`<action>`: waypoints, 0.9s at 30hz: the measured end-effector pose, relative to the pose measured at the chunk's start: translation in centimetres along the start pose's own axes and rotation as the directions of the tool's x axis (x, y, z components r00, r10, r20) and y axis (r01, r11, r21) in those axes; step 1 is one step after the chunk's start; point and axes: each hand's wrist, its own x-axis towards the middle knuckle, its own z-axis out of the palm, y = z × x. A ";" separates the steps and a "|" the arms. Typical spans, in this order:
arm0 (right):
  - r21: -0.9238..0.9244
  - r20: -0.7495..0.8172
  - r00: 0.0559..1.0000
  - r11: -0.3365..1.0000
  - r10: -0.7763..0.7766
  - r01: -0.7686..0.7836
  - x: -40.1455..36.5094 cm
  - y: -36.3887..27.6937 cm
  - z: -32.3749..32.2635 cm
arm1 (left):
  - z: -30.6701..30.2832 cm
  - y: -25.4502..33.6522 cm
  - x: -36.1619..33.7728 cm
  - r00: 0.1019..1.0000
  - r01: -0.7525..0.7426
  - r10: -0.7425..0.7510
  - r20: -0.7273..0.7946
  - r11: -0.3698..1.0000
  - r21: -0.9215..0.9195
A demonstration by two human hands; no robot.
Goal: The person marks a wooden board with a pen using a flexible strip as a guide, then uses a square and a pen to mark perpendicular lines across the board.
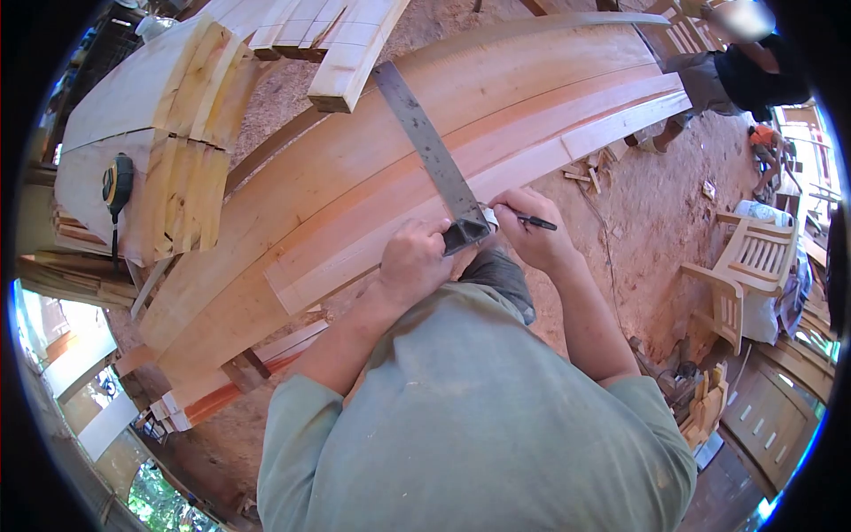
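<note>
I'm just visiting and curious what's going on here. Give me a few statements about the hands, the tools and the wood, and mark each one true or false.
1. The left hand holds the square at its handle. True.
2. The right hand holds a saw. False: it holds a pen.
3. The square's blade lies across the boards. True.
4. The tape measure lies right beside the pen. False: it is on the stacked wood at the far left, well away from the pen.
5. A slatted chair is off to the person's right. True.
</note>
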 end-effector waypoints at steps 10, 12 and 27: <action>0.091 -0.077 0.997 0.996 0.019 -0.012 0.9 -0.7 0.9 | 0.1 -0.3 -0.2 0.999 -0.045 0.046 -0.024 0.999 0.020; 0.104 -0.010 0.994 0.988 0.113 -0.111 0.8 -0.8 0.4 | 0.4 -0.4 -0.2 1.000 -0.031 0.031 -0.004 0.999 0.019; 0.737 0.167 0.795 0.462 0.583 -0.493 -2.9 -0.2 5.1 | -0.5 0.6 -0.8 0.994 -0.085 0.081 -0.071 0.995 -0.059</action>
